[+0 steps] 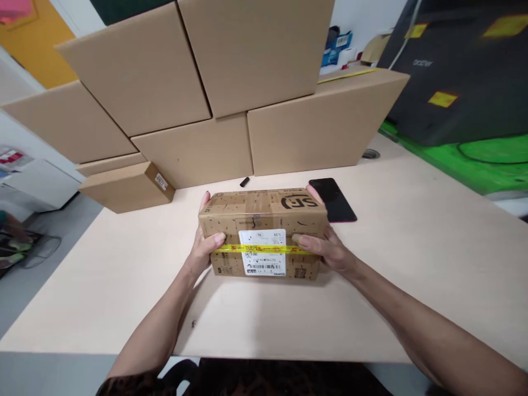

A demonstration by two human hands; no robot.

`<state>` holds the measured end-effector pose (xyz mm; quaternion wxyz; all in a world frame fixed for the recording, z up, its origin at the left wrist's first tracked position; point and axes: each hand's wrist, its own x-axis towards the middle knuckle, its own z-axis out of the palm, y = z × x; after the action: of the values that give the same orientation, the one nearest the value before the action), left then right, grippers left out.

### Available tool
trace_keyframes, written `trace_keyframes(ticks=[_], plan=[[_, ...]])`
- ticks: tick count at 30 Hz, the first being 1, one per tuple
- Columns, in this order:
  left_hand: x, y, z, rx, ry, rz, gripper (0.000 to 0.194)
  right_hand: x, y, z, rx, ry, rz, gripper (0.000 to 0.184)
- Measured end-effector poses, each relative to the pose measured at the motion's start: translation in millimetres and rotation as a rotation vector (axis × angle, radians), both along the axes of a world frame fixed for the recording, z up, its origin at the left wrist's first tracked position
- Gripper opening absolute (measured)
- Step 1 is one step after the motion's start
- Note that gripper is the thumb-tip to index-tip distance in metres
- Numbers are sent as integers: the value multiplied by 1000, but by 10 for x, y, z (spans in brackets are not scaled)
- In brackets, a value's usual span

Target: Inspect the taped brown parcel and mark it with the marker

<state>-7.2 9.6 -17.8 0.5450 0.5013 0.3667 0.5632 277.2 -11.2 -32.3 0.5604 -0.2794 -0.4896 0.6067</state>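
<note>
A brown cardboard box (225,223) with dark printed marks is held between my two hands, over the middle of the table. Its near face carries a white shipping label (264,261), crossed by a strip of yellow tape (231,248). My left hand (203,247) grips the left end, thumb on the near face and fingers round the side. At the right end my right hand (325,245) grips in the same way, its thumb beside the label. Most fingers are hidden behind the box. Just beyond my right hand lies a dark tablet-like slab (336,201).
Large cardboard boxes (247,55) stand stacked along the back of the table (103,286). A smaller closed carton (124,187) lies at the back left. Near the stack's foot is a small black object (245,181). A dark machine (449,71) with yellow labels stands at right.
</note>
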Motion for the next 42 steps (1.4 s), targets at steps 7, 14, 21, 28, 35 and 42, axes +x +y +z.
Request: trace_keyframes(ticks=[7, 14, 21, 28, 35, 42], plan=[[-74, 64, -61, 184, 12, -72, 93, 116, 43, 53, 223, -122, -53, 89], [-163, 123, -9, 355, 28, -103, 63, 52, -50, 85, 373, -194, -9, 85], [-125, 61, 124, 377, 78, -19, 54, 22, -78, 124, 424, -198, -152, 63], [-107, 28, 198, 343, 168, 17, 56, 59, -82, 174, 367, -235, -165, 58], [-68, -4, 77, 269, 106, -72, 87, 41, -140, 166, 243, -133, -274, 50], [98, -102, 2, -8, 49, -137, 112, 59, -75, 151, 57, -67, -368, 48]])
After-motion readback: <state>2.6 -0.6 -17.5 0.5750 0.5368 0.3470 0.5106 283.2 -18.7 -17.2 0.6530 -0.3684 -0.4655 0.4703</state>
